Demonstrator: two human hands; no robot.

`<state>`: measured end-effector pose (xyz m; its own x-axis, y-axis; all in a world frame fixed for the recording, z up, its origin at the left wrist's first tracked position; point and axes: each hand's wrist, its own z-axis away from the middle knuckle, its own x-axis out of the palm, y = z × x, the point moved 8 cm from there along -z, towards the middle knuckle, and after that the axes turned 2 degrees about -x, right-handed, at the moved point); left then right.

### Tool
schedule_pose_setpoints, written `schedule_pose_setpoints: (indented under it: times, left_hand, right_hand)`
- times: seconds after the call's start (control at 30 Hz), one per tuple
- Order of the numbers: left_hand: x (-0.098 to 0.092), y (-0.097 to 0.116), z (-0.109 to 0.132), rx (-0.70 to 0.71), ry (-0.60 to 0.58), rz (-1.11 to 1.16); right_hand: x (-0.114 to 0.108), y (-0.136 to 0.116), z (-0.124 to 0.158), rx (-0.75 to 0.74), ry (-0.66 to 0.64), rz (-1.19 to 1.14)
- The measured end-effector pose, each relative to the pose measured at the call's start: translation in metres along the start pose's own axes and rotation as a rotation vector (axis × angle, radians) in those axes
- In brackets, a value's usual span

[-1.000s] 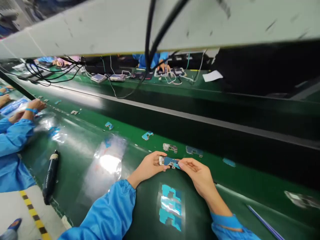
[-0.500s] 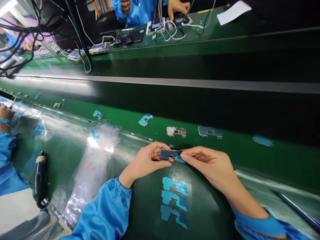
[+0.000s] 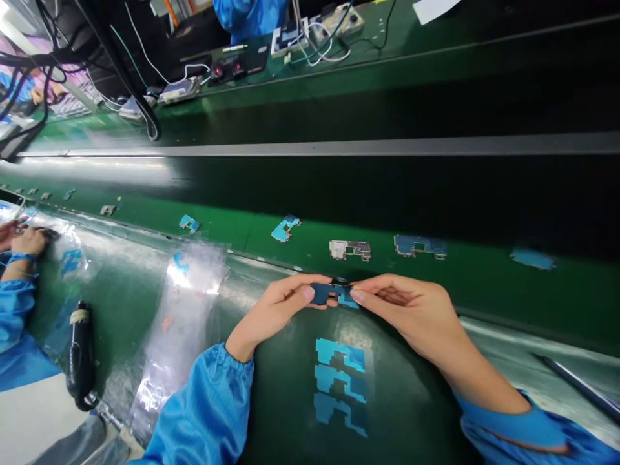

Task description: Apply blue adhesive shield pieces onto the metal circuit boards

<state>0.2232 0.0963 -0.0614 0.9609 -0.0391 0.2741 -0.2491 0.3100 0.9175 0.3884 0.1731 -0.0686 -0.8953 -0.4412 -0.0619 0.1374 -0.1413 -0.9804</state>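
Note:
A small circuit board (image 3: 321, 294) with a dark blue film on its face is held between my two hands above the near edge of the green belt. My left hand (image 3: 271, 310) pinches its left end, thumb on top. At the right end, the thumb and forefinger of my right hand (image 3: 411, 307) are closed on the board and a strip of lighter blue film there. Below my hands, a sheet of blue die-cut film stickers (image 3: 339, 381) lies on the green work surface. Just beyond my fingers, a bare silvery circuit board (image 3: 349, 250) rests on the belt.
More film-covered boards (image 3: 419, 246) lie along the belt (image 3: 232, 226). At left are clear plastic sheets (image 3: 169, 336), a black electric screwdriver (image 3: 80, 355) and a co-worker's hands (image 3: 29, 244). A dark pen-like tool (image 3: 581, 381) lies at right. Cables and devices (image 3: 290, 39) occupy the far bench.
My left thumb has shifted up onto the face of the board; both hands stay on it. Boards on the belt appear slightly further right. The far person's hands have left the view.

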Motion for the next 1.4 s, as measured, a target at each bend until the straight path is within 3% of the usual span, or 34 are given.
schedule_pose_setpoints:
  times: [0.37, 1.4]
  left_hand:
    - [-0.006, -0.012, -0.004, -0.028, -0.005, 0.106]
    - [-0.005, -0.007, -0.004, -0.018, 0.000, 0.087]
  right_hand:
    - [0.001, 0.004, -0.001, -0.020, -0.030, -0.022]
    - [0.003, -0.003, 0.000, -0.025, -0.055, -0.002]
